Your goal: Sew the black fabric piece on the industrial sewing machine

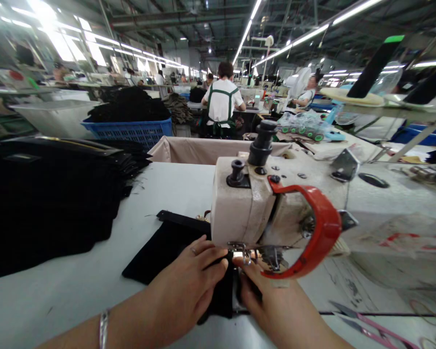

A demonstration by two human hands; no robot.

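Observation:
A black fabric piece (167, 247) lies on the white table under the head of a sewing machine (236, 203). My left hand (199, 271) rests over it, fingers bent and thumb against the cloth near the presser foot (246, 256). On the other side of the foot, my right hand (265, 286) has its fingertips at the cloth's edge, with dark fabric between thumb and forefinger. The machine's red guard (323, 223) hides part of this hand. Some of the cloth is covered by the machine head.
A tall stack of black fabric pieces (47, 203) fills the left side. Pink-handled scissors (374, 325) lie at the lower right. Beyond the table stand a pink cloth-lined bin (196, 150) and a blue basket (131, 131). A person in a white shirt (221, 102) sits farther back.

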